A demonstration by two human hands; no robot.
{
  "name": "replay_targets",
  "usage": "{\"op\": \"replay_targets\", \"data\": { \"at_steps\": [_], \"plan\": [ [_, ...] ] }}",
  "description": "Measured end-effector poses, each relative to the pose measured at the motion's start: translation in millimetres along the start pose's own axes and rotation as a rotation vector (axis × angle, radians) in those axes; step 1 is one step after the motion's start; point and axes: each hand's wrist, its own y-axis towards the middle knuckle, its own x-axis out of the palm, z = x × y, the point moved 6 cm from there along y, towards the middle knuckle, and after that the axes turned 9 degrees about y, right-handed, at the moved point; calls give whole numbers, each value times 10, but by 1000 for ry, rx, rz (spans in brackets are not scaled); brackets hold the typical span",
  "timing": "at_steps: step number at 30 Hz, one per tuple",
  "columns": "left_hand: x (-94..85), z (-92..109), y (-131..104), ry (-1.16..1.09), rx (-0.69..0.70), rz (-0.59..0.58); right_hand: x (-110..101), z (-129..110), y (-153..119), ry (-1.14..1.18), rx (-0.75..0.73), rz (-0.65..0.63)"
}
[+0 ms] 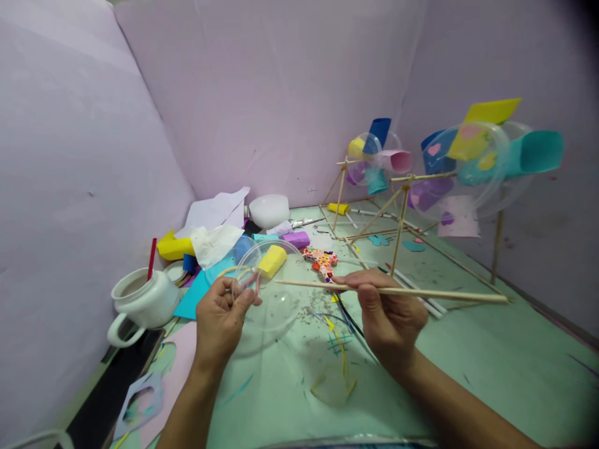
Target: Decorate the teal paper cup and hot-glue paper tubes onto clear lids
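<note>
My left hand [225,321] pinches the near left edge of a round clear plastic lid [276,312], which is tilted up off the table. Between thumb and fingers, my right hand [390,321] grips a thin wooden stick [449,294]. The stick lies nearly level, and its pointed end reaches left in front of the lid; whether they touch I cannot tell. A yellow paper roll [272,262] shows behind the lid's upper part. Just beyond my right fingertips lies a floral-patterned glue gun [321,257], with a black cord [349,315] running under my hand.
Two paper pinwheels, a large one [486,156] and a smaller one [374,159], stand on stick frames at the right. A white pot [148,302] with a red pen [152,259] is at the left. Cut paper [178,374] and scraps lie about the green tabletop [281,399].
</note>
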Motion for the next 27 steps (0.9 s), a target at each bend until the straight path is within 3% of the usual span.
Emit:
{"op": "replay_targets", "data": {
  "at_steps": [8, 13, 15, 19, 21, 24, 27],
  "plan": [
    [6, 101, -90, 9, 19, 60, 33, 6, -10, -10, 41, -24],
    [193, 173, -241, 28, 93, -36, 281, 3, -67, -37, 12, -254],
    [172, 205, -274, 96, 153, 71, 327, 3, -72, -71, -8, -299],
    [-8, 262, -305, 269, 220, 395, 249, 15, -35, -59, 6, -179],
    [-2, 281, -308, 274, 245, 375, 255, 31, -48, -33, 26, -190],
    [98, 313, -329, 224, 290, 232, 305, 90, -99, -26, 94, -269],
    [44, 286, -345, 185, 216, 337, 289, 136, -120, 6, 148, -249]
  ]
}}
